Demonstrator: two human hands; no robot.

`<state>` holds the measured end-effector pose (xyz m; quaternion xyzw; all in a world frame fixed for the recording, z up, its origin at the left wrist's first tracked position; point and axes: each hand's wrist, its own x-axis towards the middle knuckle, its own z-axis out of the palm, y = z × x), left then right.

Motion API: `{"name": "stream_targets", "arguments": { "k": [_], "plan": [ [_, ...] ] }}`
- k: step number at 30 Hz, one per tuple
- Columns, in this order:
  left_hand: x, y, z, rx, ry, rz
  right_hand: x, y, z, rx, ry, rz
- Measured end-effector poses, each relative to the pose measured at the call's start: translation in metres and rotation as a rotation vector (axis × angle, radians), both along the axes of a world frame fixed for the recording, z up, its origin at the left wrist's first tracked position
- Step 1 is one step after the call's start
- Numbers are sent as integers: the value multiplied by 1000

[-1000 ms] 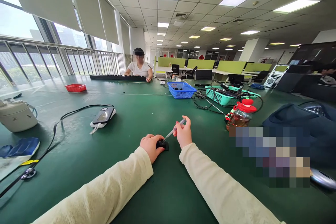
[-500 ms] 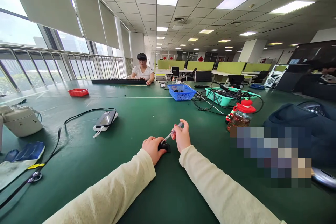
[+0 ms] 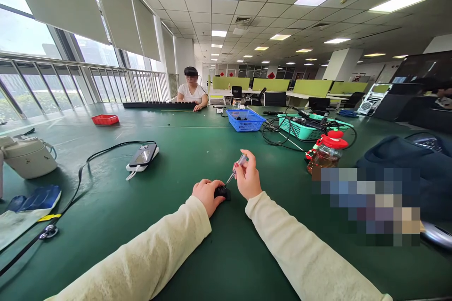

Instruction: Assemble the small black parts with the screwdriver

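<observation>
Left hand (image 3: 206, 194) clamped on small black part (image 3: 222, 192), right hand (image 3: 248, 178) gripping screwdriver (image 3: 237, 167), no legible writing.

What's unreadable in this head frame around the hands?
- Small black part: mostly covered by the left hand; shape unclear.
- Screwdriver tip: too small to see its seating.
- Area right of the red-capped bottle: pixelated.
- Phone screen: too small to read.

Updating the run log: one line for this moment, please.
left hand: steadies small black part | right hand: holds clear-handled screwdriver, tip on part | green table
</observation>
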<state>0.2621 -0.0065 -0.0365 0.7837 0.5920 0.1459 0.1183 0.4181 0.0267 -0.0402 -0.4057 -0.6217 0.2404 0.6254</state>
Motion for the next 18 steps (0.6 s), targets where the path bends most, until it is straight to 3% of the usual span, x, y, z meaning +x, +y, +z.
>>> {"name": "stream_targets", "arguments": {
  "k": [13,18],
  "plan": [
    [0,1,0,-2,-6,1,2,-1,6,-27,36,47],
    [0,1,-1,3,-10,10,4,12,4,-156,156,54]
  ]
}}
